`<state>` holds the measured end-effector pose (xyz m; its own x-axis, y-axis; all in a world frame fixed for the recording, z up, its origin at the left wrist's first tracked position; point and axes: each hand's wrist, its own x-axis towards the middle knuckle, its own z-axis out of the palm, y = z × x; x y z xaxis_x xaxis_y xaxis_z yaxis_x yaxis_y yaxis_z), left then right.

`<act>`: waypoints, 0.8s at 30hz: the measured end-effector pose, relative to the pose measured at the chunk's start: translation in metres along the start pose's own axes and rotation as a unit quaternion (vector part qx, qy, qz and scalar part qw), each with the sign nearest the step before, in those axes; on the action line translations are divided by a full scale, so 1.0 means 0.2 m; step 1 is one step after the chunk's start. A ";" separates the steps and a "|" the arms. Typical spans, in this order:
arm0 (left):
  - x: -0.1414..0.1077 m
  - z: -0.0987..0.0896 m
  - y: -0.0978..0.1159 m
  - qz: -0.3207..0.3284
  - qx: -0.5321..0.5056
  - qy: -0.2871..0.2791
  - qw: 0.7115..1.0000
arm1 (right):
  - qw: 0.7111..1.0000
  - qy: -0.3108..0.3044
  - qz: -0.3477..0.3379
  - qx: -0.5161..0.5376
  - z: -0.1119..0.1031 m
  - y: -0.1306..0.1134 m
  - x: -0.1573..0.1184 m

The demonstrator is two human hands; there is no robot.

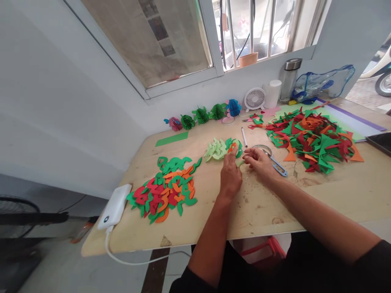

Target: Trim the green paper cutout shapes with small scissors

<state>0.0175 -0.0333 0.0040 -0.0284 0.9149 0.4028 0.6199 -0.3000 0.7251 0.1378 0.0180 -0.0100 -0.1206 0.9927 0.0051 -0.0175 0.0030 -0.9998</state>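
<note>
My left hand (pixel 231 175) is closed, its fingers close together beside a light green paper piece (pixel 240 162) that shows between my hands. My right hand (pixel 259 162) bends its fingertips in a pinch at the other side of that piece; the exact grip is partly hidden. Just beyond my left fingertips lie green paper cut-outs (pixel 239 151) with an orange one (pixel 232 147) on top. Left of them is a pile of pale green cut-outs (pixel 216 149). A blue-handled cutting tool (pixel 279 169) and a tape roll (pixel 265 148) lie beside my right hand.
Red, orange and green cut-outs (pixel 165 189) are heaped at left, paper scraps (pixel 314 138) at right. A white pen (pixel 244 137), honeycomb paper turtles (pixel 201 115), a small fan (pixel 254 99) and a bottle (pixel 289 81) stand toward the wall. A power bank (pixel 115 205) sits at the left edge.
</note>
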 end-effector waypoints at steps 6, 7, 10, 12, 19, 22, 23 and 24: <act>-0.01 0.00 0.03 0.023 0.026 0.044 0.998 | 0.998 0.023 -0.044 -0.036 -0.01 0.00 -0.01; -0.01 0.01 0.03 0.030 0.030 0.044 0.998 | 0.998 0.023 -0.054 -0.037 -0.01 0.00 -0.01; -0.01 0.02 0.04 0.057 0.038 0.033 0.997 | 0.996 0.016 -0.077 -0.032 0.00 0.00 -0.02; -0.02 0.03 0.05 0.075 0.039 0.019 0.996 | 0.997 0.008 -0.076 -0.031 0.00 0.00 -0.02; -0.02 0.04 0.06 0.103 0.031 0.015 0.994 | 0.990 0.003 -0.118 -0.070 -0.02 0.04 0.01; -0.02 0.03 0.05 0.092 0.010 0.050 0.994 | 0.989 0.001 -0.121 -0.082 -0.03 0.02 0.00; -0.01 0.02 0.05 0.083 0.007 0.066 0.994 | 0.989 -0.001 -0.119 -0.083 -0.03 0.02 0.00; -0.01 0.01 0.05 0.074 0.005 0.080 0.994 | 0.989 -0.004 -0.119 -0.084 -0.02 0.01 -0.01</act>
<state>0.0264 -0.0377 0.0090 -0.0601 0.8065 0.5882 0.6347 -0.4240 0.6461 0.1429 0.0172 -0.0112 -0.1418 0.9603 0.2404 0.1191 0.2576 -0.9589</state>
